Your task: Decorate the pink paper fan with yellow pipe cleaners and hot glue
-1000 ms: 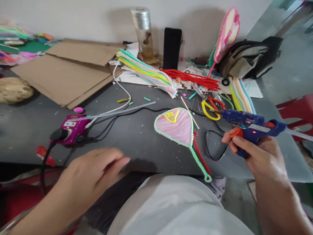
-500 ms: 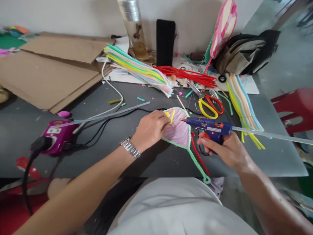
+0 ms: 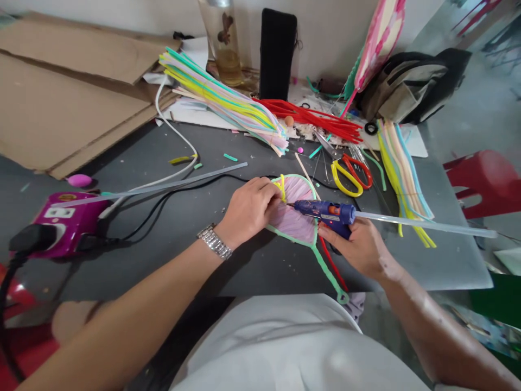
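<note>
A teardrop-shaped craft fan [image 3: 293,209] lies on the dark table, woven in pale pink strips with a mint-green rim and a long mint-green handle [image 3: 329,269]. My left hand [image 3: 248,210] grips its left edge, fingers beside a yellow strip [image 3: 281,187]. A metal watch sits on that wrist. My right hand [image 3: 358,247] holds a blue hot glue gun [image 3: 325,213], its nozzle tip just above the fan, close to my left fingertips. A long translucent glue stick [image 3: 423,224] runs out of the gun's rear. Part of the fan lies hidden under both hands.
Bundled pastel pipe cleaners [image 3: 223,111] and red ones [image 3: 309,120] lie at the back, beside yellow-handled scissors [image 3: 348,179] and red-handled scissors [image 3: 358,171]. A magenta power strip [image 3: 67,224] sits at left, with black cables crossing the table. Cardboard sheets [image 3: 73,92] lie at far left.
My left hand has moved from the table's front edge onto the fan. The glue gun has swung left, its nozzle now over the fan. The view has shifted slightly.
</note>
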Tool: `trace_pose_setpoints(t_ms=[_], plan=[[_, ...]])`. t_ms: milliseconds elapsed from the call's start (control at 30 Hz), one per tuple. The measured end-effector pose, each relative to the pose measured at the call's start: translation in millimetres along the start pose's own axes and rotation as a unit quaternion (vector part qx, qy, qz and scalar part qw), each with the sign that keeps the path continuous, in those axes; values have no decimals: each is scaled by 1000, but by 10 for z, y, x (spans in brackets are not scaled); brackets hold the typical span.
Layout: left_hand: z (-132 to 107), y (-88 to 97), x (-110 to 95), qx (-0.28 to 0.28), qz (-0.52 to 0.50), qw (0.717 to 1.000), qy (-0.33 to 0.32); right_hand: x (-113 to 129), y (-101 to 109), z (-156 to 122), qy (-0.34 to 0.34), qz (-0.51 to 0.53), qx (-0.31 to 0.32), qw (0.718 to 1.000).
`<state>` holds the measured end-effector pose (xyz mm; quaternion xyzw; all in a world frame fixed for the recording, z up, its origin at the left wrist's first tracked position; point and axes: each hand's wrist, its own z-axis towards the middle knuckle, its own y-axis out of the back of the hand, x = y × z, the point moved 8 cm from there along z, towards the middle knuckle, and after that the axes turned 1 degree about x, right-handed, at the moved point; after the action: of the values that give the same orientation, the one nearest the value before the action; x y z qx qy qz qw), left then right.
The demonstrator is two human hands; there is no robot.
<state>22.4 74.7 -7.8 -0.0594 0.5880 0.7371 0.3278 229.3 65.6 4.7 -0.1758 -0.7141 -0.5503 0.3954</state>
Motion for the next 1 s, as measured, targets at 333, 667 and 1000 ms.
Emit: trace_pose_setpoints(t_ms=[333,667,1000], plan=[[8,25,121,-12,-91,996,18,35,-44,50,9,-66,10,998],[1,31,122,-12,-100,995,16,36,-43,55,5,-84,19,996],[-3,34,117,-12,-94,995,18,32,-33,62,9,-95,13,995]])
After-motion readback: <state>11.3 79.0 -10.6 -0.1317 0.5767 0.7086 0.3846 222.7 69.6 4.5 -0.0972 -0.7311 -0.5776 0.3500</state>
